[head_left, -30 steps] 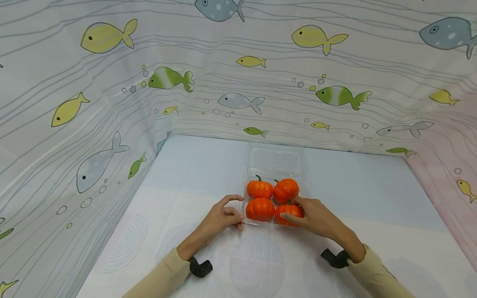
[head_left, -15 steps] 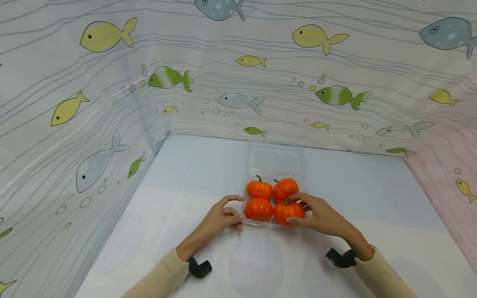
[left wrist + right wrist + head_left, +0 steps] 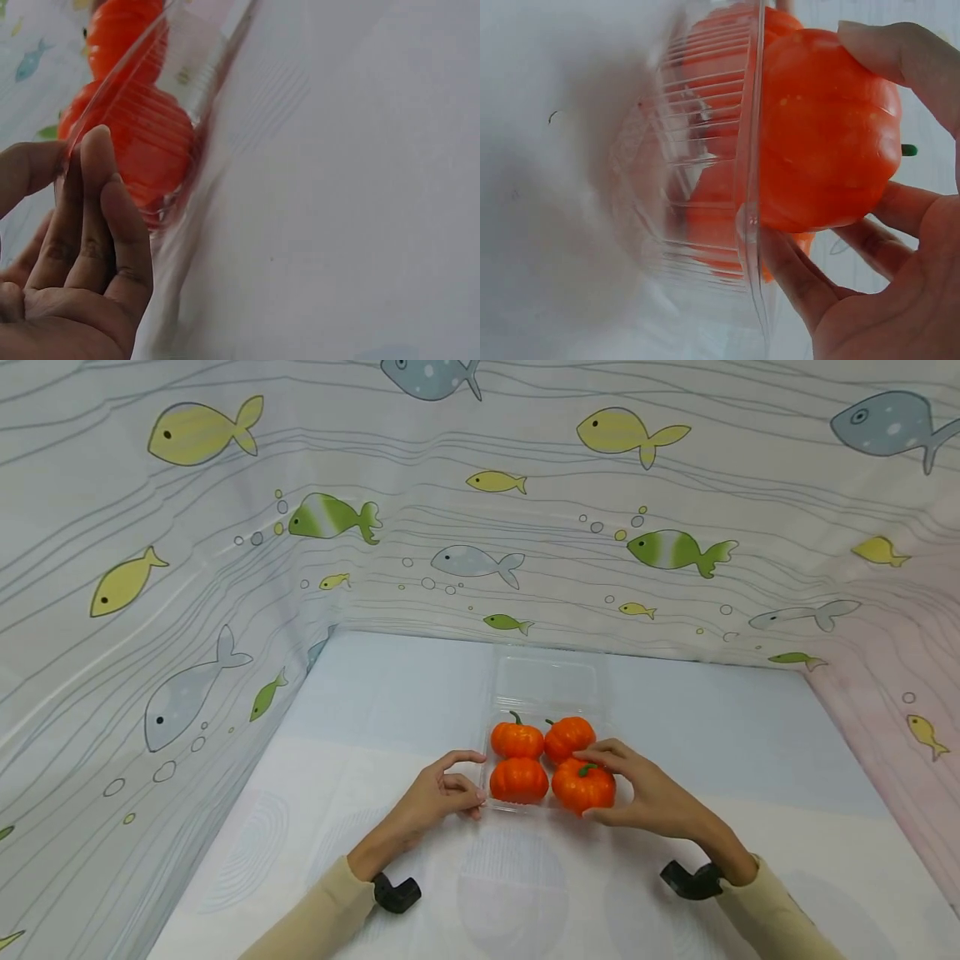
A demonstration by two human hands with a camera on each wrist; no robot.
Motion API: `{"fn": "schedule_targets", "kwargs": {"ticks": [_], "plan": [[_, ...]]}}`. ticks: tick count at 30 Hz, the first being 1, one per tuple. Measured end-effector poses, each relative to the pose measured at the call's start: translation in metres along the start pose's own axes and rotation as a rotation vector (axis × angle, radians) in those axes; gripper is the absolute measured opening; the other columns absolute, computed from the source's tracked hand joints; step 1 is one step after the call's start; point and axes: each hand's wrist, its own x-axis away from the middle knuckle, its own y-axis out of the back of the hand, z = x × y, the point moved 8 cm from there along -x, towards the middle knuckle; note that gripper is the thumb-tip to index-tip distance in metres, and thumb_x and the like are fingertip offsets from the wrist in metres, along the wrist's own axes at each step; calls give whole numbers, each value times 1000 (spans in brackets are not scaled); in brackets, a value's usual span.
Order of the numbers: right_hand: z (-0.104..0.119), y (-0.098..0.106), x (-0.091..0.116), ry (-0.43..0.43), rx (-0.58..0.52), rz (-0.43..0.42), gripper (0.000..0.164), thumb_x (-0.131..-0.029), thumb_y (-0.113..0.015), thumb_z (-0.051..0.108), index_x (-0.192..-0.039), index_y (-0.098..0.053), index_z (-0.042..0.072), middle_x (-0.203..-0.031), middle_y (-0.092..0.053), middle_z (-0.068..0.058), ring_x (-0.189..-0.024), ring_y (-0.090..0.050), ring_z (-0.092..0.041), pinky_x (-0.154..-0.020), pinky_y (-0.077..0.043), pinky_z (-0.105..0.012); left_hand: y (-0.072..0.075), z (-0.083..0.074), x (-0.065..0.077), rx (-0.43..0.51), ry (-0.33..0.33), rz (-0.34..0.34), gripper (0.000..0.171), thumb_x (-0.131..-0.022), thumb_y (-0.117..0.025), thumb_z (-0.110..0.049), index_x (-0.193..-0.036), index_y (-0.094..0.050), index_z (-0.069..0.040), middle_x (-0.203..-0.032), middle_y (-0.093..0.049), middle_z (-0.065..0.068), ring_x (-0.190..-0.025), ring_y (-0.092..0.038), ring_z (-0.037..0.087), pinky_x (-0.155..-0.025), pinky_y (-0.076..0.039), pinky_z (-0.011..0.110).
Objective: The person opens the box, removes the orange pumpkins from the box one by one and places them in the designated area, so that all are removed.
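A clear plastic clamshell container point(image 3: 550, 680) lies with its lid folded back on the table. Three small orange pumpkins sit in it: front left point(image 3: 519, 780), back left point(image 3: 517, 740) and back right point(image 3: 567, 739). The fourth, a front-right orange pumpkin point(image 3: 583, 787) with a green stem, is gripped by my right hand point(image 3: 654, 789), thumb at the near side and fingers at the far side. In the right wrist view this pumpkin point(image 3: 825, 131) stands out above the container's rim point(image 3: 751, 157). My left hand point(image 3: 438, 791) pinches the container's left edge; the left wrist view shows thumb and fingers point(image 3: 96, 161) on the clear rim.
A pale cloth with faint circle patterns covers the table point(image 3: 375, 693). Fish-printed curtain point(image 3: 420, 502) walls stand at the back and both sides. Black wrist mounts point(image 3: 396, 893) sit on both forearms.
My right hand has raised the front-right pumpkin from low in the container to rim height, and its stem has tilted into clearer view. The left hand keeps its hold. The head view shifted slightly.
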Motion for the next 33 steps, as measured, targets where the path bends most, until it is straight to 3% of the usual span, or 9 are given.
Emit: {"fn": "schedule_targets", "kwargs": {"ticks": [16, 24, 33], "plan": [[-2, 17, 6, 36, 71, -139, 74, -79, -92, 35, -144, -58, 28, -142, -49, 7, -131, -50, -20, -102, -51, -53, 2, 1, -2, -29, 23, 14, 62, -96, -74, -7, -151, -46, -11, -100, -69, 32, -82, -71, 34, -82, -60, 42], [-8, 28, 12, 6, 114, -219, 76, -78, -93, 35, -145, -58, 26, -140, -51, 7, -127, -53, -18, -102, -45, -22, 2, 0, -3, -19, 25, 15, 62, -94, -75, -5, -149, -46, -9, -100, -69, 33, -82, -71, 36, -81, -60, 41], [-19, 39, 19, 9, 97, -283, 76, -79, -92, 29, -147, -57, 25, -140, -51, 4, -125, -54, -19, -98, -45, -13, 2, 0, -4, -20, 28, 21, 62, -94, -75, -5, -148, -46, -8, -97, -71, 28, -81, -71, 35, -81, -60, 41]]}}
